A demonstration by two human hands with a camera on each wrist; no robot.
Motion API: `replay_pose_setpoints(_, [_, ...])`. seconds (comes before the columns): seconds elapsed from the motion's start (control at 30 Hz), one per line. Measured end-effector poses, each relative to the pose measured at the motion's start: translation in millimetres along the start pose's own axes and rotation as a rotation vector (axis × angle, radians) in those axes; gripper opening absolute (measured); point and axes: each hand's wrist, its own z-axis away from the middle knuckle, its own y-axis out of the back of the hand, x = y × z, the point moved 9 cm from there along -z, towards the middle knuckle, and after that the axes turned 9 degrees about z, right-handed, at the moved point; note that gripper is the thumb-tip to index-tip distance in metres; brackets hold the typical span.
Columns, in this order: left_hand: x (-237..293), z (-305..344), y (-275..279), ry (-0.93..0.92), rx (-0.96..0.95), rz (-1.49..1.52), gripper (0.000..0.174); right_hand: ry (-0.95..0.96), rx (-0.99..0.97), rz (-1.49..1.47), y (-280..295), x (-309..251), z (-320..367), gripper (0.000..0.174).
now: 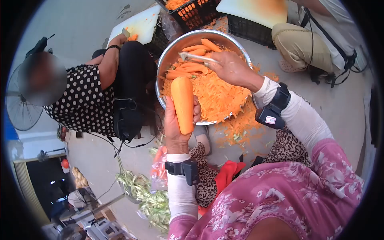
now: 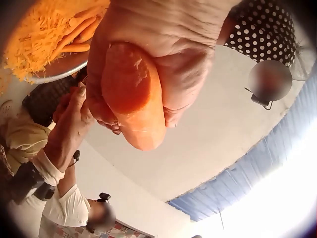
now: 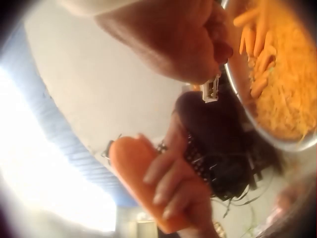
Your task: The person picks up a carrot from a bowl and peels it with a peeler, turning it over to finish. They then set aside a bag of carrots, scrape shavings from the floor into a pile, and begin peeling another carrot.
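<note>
the left hand (image 1: 172,127) is clamped round a thick carrot (image 1: 182,104), raised near the rim of a metal basin (image 1: 169,54). the right hand (image 1: 234,68) grips a peeler (image 1: 199,57) (its head apart from the carrot). slim carrot pieces (image 1: 191,67) and orange shreds (image 1: 218,96) lie in the basin.

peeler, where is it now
In the head view's upper centre, the peeler is gripped in the right hand, seen against the metal bowl, beyond the large carrot in the left hand.
</note>
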Motion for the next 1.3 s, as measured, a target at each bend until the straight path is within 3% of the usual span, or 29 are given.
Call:
replay_pose_setpoints(0.1, [0,1,-1,-0.008,0.029,0.033,0.066,-0.031,0.107,-0.306,14,-10,11,0.029])
replay_pose_setpoints(0.2, [4,1,4,-0.040,0.053,0.175,0.064,0.112,-0.010,-0.317,4,-42,25,0.027])
replay_pose_setpoints(0.27, [5,1,7,-0.038,0.047,0.255,0.063,0.356,-0.069,-0.397,-2,-69,39,0.024])
replay_pose_setpoints(0.33, [12,4,19,-0.095,0.165,0.168,0.061,0.361,-0.116,-0.324,-7,-73,43,0.022])
replay_pose_setpoints(0.4, [11,2,19,-0.090,0.130,0.212,0.058,0.344,0.014,-0.270,-2,-70,40,0.023])
replay_pose_setpoints(0.5, [5,1,10,-0.004,-0.011,0.136,0.055,0.324,0.014,-0.205,1,-64,32,0.025])
replay_pose_setpoints(0.6, [13,3,23,-0.030,0.057,-0.012,0.057,0.230,0.038,-0.259,4,-50,25,0.026])
replay_pose_setpoints(0.63, [9,8,8,0.025,-0.095,-0.131,0.057,0.163,0.054,0.061,0,-34,16,0.025])
replay_pose_setpoints(0.67, [6,9,5,0.037,-0.102,-0.145,0.057,0.154,0.071,0.058,2,-21,11,0.025])
replay_pose_setpoints(0.73, [2,11,-6,-0.002,-0.123,-0.138,0.057,-0.042,-0.233,0.076,-23,4,13,0.026])
replay_pose_setpoints(0.87, [14,4,2,-0.080,0.007,-0.089,0.055,-0.007,0.053,-0.149,6,5,6,0.030])
replay_pose_setpoints(0.9, [13,4,0,-0.069,0.011,-0.096,0.055,0.080,0.119,-0.206,13,-6,5,0.029])
replay_pose_setpoints(0.97, [15,4,10,-0.122,0.170,-0.043,0.053,0.082,0.058,-0.240,14,-16,12,0.028])
replay_pose_setpoints(1.03, [15,1,12,-0.106,0.130,0.013,0.052,0.084,-0.016,-0.268,9,-33,20,0.027])
replay_pose_setpoints(1.07, [13,0,12,-0.085,0.092,0.070,0.052,0.175,-0.032,-0.261,6,-45,27,0.023])
replay_pose_setpoints(1.13, [12,0,16,-0.110,0.201,0.077,0.051,0.265,-0.071,-0.239,0,-62,36,0.020])
replay_pose_setpoints(1.2, [8,-1,18,-0.073,0.288,0.131,0.058,0.367,-0.105,-0.458,-2,-77,45,0.019])
replay_pose_setpoints(1.3, [-4,-7,15,-0.006,0.149,0.203,0.060,0.272,-0.148,-0.250,-2,-67,41,0.023])
